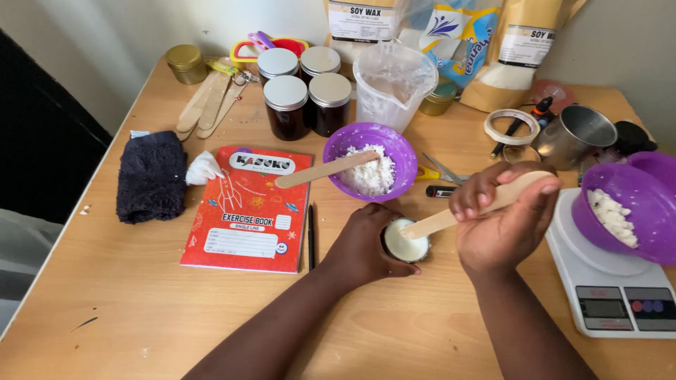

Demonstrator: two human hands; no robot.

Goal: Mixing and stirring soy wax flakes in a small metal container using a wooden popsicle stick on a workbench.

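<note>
Head view, looking down on wooden table (141, 302), with small round tin (406, 243) of pale creamy contents just right of centre, taken as clock hub. At three o'clock, white digital scale (612, 295) carrying purple bowl (644, 190) of white flakes, seemingly tilted. At nine o'clock, red notebook (246, 211) lying flat, with dark folded cloth (151, 176) beyond it. At twelve o'clock, second purple bowl (338, 151) of white flakes, with spare wooden stick (324, 171) propped on its rim, handle toward nine. Farther along twelve, clear plastic jug (394, 84) and, toward eleven, four dark lidded jars (285, 105). Step in hand, as judged: working of tin's contents with flat wooden stick (465, 210), tip resting in the pale surface, shaft rising toward two o'clock. Left hand (362, 246) entering from seven o'clock, palm down, fingers pressed together and curled round tin's left and near wall, steadying it on table. Right hand (503, 225) at three o'clock from tin, raised clear of table, forearm entering from five o'clock, fingers folded tight over stick's upper end, none spread; thumb placement not clearly told. Called for in further handling, as judged: firm hold on tin, shallow strokes kept inside its rim, and care for elbow room beside scale and its bowl, close at right hand's three o'clock side.
</note>
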